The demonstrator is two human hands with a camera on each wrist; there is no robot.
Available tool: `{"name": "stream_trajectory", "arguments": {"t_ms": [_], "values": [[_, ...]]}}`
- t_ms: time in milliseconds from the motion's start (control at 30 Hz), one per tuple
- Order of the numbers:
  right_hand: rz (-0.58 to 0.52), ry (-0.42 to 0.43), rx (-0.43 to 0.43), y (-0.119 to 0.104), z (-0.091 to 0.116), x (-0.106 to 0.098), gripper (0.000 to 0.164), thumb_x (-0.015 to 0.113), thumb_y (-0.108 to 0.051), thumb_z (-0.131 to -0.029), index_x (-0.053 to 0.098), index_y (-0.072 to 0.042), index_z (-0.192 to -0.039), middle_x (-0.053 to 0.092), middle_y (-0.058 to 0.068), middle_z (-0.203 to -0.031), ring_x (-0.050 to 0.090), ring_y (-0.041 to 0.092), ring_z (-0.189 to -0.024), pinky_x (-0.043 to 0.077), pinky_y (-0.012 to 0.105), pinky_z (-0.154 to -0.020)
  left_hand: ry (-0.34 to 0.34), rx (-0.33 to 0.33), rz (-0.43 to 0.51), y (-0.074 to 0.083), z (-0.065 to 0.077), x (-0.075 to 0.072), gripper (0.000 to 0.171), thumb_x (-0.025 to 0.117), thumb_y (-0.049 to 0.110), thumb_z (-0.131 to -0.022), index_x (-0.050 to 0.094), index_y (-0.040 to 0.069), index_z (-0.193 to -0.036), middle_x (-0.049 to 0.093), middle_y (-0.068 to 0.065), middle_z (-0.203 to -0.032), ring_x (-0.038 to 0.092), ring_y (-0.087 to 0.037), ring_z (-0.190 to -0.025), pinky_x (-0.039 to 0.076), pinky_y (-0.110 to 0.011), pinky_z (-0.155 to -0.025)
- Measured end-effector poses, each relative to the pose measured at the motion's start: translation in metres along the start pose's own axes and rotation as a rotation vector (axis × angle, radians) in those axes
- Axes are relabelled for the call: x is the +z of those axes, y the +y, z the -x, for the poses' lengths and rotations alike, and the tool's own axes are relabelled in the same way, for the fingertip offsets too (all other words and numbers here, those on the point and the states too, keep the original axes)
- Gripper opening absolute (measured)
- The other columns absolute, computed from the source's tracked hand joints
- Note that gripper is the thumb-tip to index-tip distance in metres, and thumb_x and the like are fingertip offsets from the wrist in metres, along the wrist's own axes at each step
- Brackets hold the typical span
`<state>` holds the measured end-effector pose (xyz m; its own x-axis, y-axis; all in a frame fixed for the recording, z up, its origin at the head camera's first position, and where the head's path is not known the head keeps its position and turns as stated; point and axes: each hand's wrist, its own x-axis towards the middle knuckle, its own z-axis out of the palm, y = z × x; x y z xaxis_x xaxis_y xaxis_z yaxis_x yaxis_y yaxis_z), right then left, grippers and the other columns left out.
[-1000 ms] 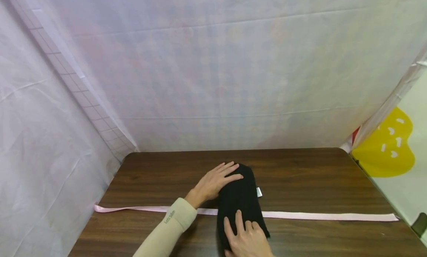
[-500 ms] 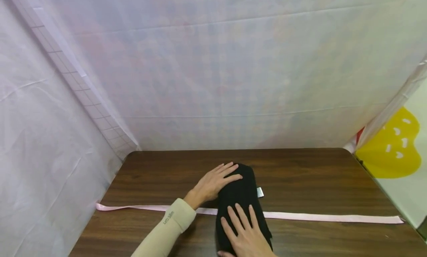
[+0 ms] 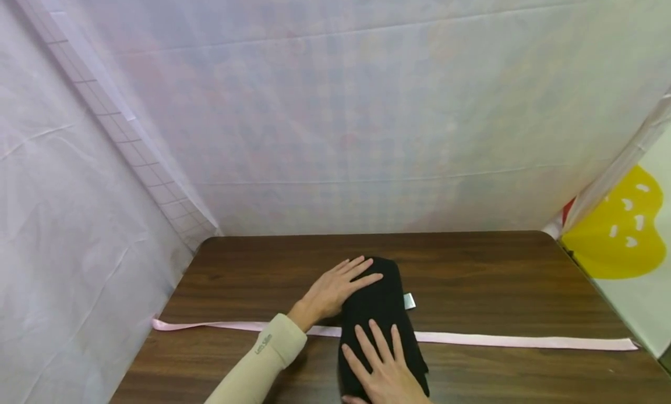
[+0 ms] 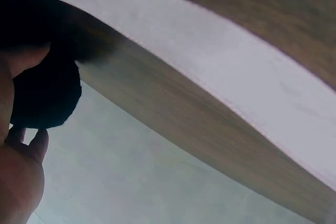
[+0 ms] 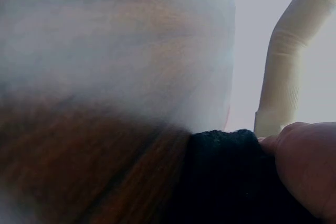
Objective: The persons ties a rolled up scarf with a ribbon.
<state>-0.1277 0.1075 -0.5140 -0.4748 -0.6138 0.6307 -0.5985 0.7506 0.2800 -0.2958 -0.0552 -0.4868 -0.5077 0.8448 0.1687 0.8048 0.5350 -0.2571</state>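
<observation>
A long folded piece of black fabric (image 3: 372, 302), with a small white tag (image 3: 409, 301) at its right edge, lies on the brown wooden table. Its exact kind cannot be told. On its far left part rests my left hand (image 3: 335, 287), fingers stretched out. The right hand (image 3: 390, 375) lies with spread, straight fingers on the near part. In the left wrist view the dark fabric (image 4: 50, 93) shows between thumb and fingers. Part of the same fabric (image 5: 226, 177) appears beside the right hand (image 5: 307, 169) in the right wrist view.
A pale pink ribbon (image 3: 524, 340) runs across the table (image 3: 487, 282) from side to side, passing beneath the fabric. White sheeting (image 3: 341, 130) hangs behind the table and at the left. A yellow shape (image 3: 618, 235) marks the white surface at the right.
My right hand's fingers have straightened and spread on the near part of the fabric; earlier some were bent. The left hand stays in place.
</observation>
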Motion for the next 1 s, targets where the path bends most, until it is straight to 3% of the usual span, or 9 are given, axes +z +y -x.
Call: {"name": "stream_trajectory", "arguments": {"t_ms": [300,567,800,867,1000], "values": [[-0.014,-0.004,0.004,-0.003,0.002,0.002,0.07,0.022,-0.068,-0.099,0.06,-0.017,-0.127,0.052,0.021,-0.137,0.043,0.046,-0.124,-0.008,0.061,-0.117,-0.013,-0.013,0.003,0.003,0.003,0.0,0.098,0.078,0.013,-0.086,0.015,0.031,-0.159,0.015,-0.004,-0.166,0.016,-0.023,-0.152,0.027,-0.039,-0.119],[-0.049,-0.051,0.007,0.001,0.0,-0.001,0.067,0.042,-0.074,-0.09,0.064,-0.022,-0.126,0.053,0.017,-0.14,0.042,0.043,-0.13,-0.009,0.059,-0.118,-0.039,-0.041,-0.066,-0.001,0.006,-0.004,0.103,0.079,0.02,-0.085,0.009,0.03,-0.159,0.013,-0.008,-0.166,0.015,-0.023,-0.152,0.022,-0.042,-0.12],[-0.049,-0.108,-0.035,0.01,-0.003,-0.01,0.076,0.024,-0.079,-0.092,0.058,-0.025,-0.134,0.046,0.015,-0.146,0.037,0.038,-0.132,-0.015,0.058,-0.116,-0.074,-0.061,-0.081,-0.002,0.01,-0.008,0.11,0.082,0.025,-0.083,0.003,0.03,-0.16,0.01,-0.008,-0.166,0.015,-0.023,-0.152,0.019,-0.042,-0.121],[-0.066,-0.134,-0.038,0.013,-0.005,-0.014,0.078,0.024,-0.08,-0.091,0.055,-0.026,-0.137,0.044,0.014,-0.147,0.034,0.036,-0.133,-0.016,0.056,-0.115,-0.081,-0.067,-0.074,-0.003,0.012,-0.008,0.111,0.082,0.027,-0.083,0.002,0.03,-0.16,0.01,-0.008,-0.166,0.015,-0.023,-0.152,0.019,-0.042,-0.121],[-0.137,-0.169,0.001,0.02,-0.009,-0.023,0.072,0.035,-0.075,-0.093,0.055,-0.024,-0.139,0.043,0.015,-0.149,0.031,0.036,-0.136,-0.001,0.059,-0.11,-0.076,-0.092,-0.026,-0.007,0.018,-0.01,0.109,0.08,0.027,-0.084,0.002,0.029,-0.16,0.013,-0.009,-0.166,0.017,-0.024,-0.151,0.02,-0.043,-0.121]]}}
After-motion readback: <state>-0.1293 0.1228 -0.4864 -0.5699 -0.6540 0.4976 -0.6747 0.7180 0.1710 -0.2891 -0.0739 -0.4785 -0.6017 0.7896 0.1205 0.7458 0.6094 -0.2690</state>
